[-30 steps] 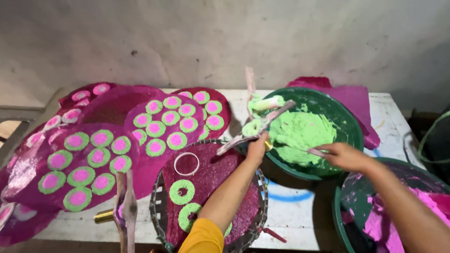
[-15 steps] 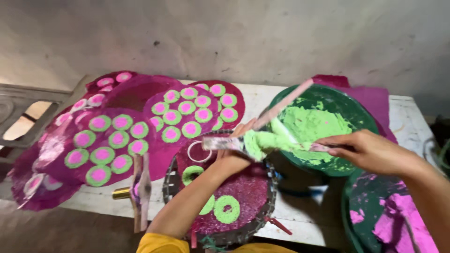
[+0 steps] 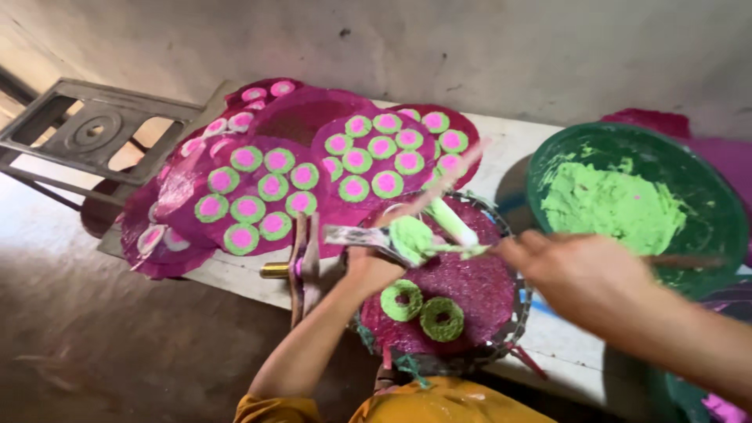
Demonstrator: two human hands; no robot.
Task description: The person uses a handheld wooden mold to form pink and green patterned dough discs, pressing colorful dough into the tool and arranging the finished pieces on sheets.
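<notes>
The left hand (image 3: 372,270) grips a flat spatula-like tool (image 3: 356,235), fingers closed around its handle; a lump of green paste (image 3: 413,237) sits on the blade. The right hand (image 3: 583,278) is blurred; its fingers appear closed around a thin stick (image 3: 677,261), whose near end meets the paste on the blade. Both tools hang above a round magenta tray (image 3: 470,290) at the near edge of the bench (image 3: 517,149).

Progress, judged from the layout:
- Two green rings (image 3: 402,300) lie side by side on the working tray. Their centres are open, with no pink filling. Most of the tray surface carries no rings.
- Further back, several magenta trays (image 3: 258,196) overlap one another. They carry many finished discs (image 3: 355,160), each a green ring with a pink centre.
- A green bowl (image 3: 705,180) to the right holds a good supply of green paste, so material remains.

The working tray appears to be at an early stage, while the rear trays look complete. A metal frame (image 3: 94,129) stands at far left, apart from the work.
</notes>
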